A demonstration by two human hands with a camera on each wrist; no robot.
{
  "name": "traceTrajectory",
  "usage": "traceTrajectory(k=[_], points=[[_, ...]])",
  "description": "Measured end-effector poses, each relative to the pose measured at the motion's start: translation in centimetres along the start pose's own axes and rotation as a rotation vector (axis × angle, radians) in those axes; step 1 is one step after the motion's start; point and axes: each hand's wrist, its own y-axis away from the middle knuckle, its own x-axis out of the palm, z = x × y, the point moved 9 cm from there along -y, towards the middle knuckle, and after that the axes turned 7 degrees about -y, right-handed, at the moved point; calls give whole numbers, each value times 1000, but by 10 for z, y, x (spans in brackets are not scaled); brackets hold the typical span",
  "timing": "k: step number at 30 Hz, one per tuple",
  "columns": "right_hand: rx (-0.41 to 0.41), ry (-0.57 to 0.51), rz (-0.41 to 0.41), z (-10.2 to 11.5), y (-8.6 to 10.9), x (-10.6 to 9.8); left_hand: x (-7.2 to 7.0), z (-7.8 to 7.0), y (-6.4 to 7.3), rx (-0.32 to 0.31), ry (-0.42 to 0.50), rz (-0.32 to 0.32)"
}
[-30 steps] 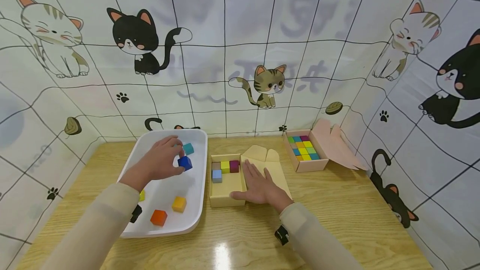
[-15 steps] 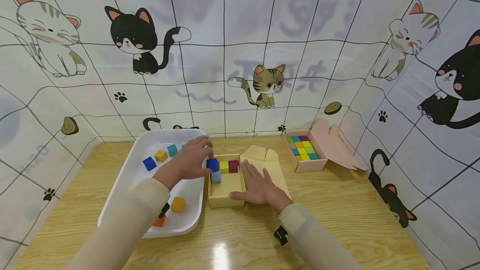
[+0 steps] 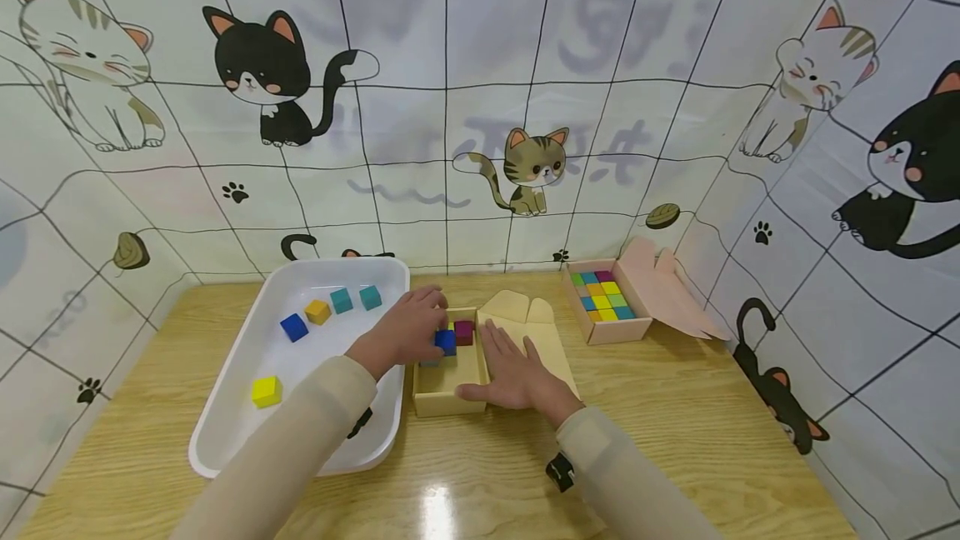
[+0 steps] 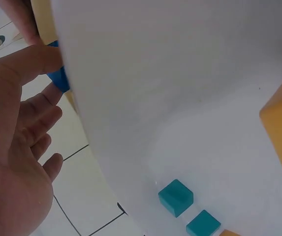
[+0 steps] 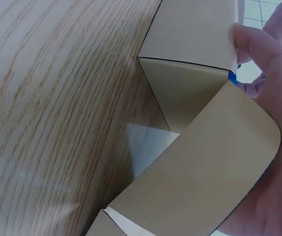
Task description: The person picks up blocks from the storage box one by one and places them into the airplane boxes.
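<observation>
My left hand [image 3: 403, 330] pinches a blue cube [image 3: 447, 343] between thumb and fingers, over the left part of a small yellow cardboard box [image 3: 450, 404]. In the left wrist view, the blue cube [image 4: 58, 78] shows between the thumb and fingertips, past the rim of the white tray. A dark red cube [image 3: 464, 332] sits at the box's back right; a yellow cube beside it and a light blue one are mostly hidden. My right hand [image 3: 517, 369] lies with straight fingers along the box's right wall and opened lid [image 3: 551, 344], thumb at the front right corner.
Left of the box stands a white tray [image 3: 201, 440] holding a yellow cube [image 3: 266, 391], another blue cube [image 3: 295, 327], an orange-yellow cube [image 3: 318, 312] and two teal cubes [image 3: 371, 297]. A pink box [image 3: 622, 332] full of coloured cubes stands open at the back right.
My left hand has carried the blue cube rightward from the tray, across its rim, to over the yellow box. The right hand has stayed in place.
</observation>
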Motion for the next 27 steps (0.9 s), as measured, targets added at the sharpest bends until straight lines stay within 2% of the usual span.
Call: traceTrajectory(k=[9,20,27], points=[[-4,8,9,2,0,1,15,-2,-4,-10,-51,47],[-1,5,5,3,1,-1,21,1,-6,-49,-97,51],[5,3,2,1,1,-1,24,-1,-9,-51,-141,50]])
